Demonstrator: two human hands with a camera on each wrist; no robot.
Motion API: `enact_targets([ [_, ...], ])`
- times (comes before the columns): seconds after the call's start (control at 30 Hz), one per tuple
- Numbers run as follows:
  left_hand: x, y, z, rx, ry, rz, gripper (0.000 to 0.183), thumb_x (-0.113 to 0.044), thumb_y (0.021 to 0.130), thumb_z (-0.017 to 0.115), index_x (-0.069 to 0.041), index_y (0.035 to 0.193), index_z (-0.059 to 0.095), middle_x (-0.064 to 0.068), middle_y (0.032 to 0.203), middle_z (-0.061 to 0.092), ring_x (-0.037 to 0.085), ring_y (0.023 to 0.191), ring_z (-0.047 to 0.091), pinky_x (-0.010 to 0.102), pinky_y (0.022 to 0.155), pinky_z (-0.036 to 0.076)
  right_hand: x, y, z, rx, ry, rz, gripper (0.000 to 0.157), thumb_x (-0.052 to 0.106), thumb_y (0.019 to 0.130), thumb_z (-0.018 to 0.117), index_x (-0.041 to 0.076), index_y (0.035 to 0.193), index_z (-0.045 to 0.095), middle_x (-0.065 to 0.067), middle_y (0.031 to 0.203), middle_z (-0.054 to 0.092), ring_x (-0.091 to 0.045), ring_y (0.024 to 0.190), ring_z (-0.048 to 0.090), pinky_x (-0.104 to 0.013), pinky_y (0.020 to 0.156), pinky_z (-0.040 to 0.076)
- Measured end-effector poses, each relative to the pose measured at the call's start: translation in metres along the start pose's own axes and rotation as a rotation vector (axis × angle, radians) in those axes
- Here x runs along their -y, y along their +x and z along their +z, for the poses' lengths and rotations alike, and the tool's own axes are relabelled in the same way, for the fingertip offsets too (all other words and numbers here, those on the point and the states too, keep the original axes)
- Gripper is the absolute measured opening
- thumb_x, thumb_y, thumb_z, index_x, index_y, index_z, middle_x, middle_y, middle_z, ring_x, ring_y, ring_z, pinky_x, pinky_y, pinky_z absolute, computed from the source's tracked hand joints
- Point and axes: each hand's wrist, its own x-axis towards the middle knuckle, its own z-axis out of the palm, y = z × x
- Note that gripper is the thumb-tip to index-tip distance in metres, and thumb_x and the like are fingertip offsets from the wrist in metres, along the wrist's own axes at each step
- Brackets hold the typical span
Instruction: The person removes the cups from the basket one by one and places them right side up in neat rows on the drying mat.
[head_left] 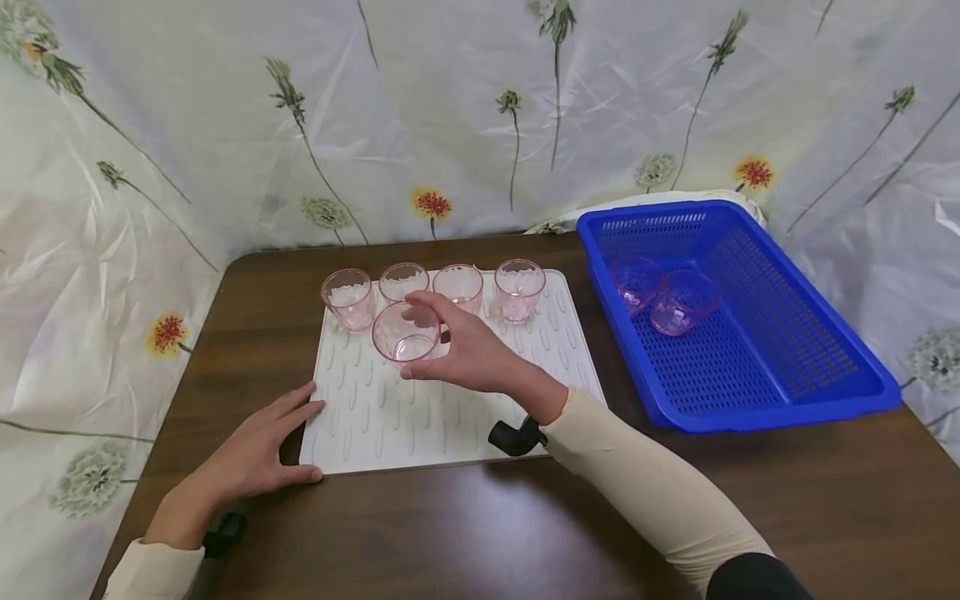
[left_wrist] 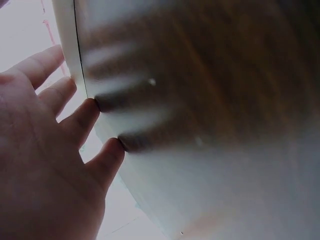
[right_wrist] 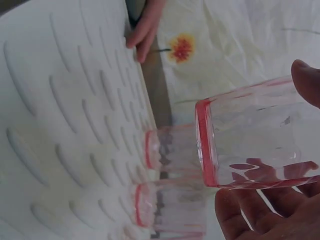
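Note:
My right hand (head_left: 480, 354) grips a clear glass tumbler with a pink rim (head_left: 392, 343), thumb on one side and fingers on the other. In the right wrist view, the pink base of this tumbler (right_wrist: 205, 145) is held apart from the white textured mat (right_wrist: 75, 115). Several matching tumblers (head_left: 519, 292) stand upright in a row along the mat's far edge. With fingers spread, my left hand (head_left: 251, 454) rests on the table, fingertips and thumb touching the mat's left edge. The left wrist view shows its palm and fingers (left_wrist: 82, 120) against the table surface.
A blue perforated plastic basket (head_left: 765, 417) stands on the right side of the dark wooden table (head_left: 450, 533). Inside it are two more pink tumblers (head_left: 684, 304). Flower-printed sheeting (head_left: 420, 125) hangs behind and beside the table.

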Motion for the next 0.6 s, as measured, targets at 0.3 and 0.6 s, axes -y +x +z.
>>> enact_targets([
  [0.3,0.002,0.001,0.003,-0.005,0.006,0.009,0.091,-0.058,0.074,0.079,-0.011,0.145,0.05,0.017,0.161,0.034,0.043,0.143,0.037,0.065,0.109,0.037,-0.009,0.009,0.038,0.012,0.052,-0.032,0.087,0.024,0.076,0.086,0.018,0.149,0.04,-0.004,0.149,0.051,-0.018,0.133,0.051,-0.036,0.104,0.049],
  [0.6,0.001,0.003,0.001,0.002,0.008,-0.001,0.093,-0.06,0.072,0.079,-0.012,0.146,0.05,0.017,0.161,0.033,0.044,0.143,0.036,0.067,0.108,0.037,-0.006,0.027,0.067,0.033,0.091,0.011,0.088,0.028,0.078,0.084,0.023,0.151,0.036,0.002,0.153,0.048,-0.016,0.135,0.051,-0.032,0.106,0.048],
])
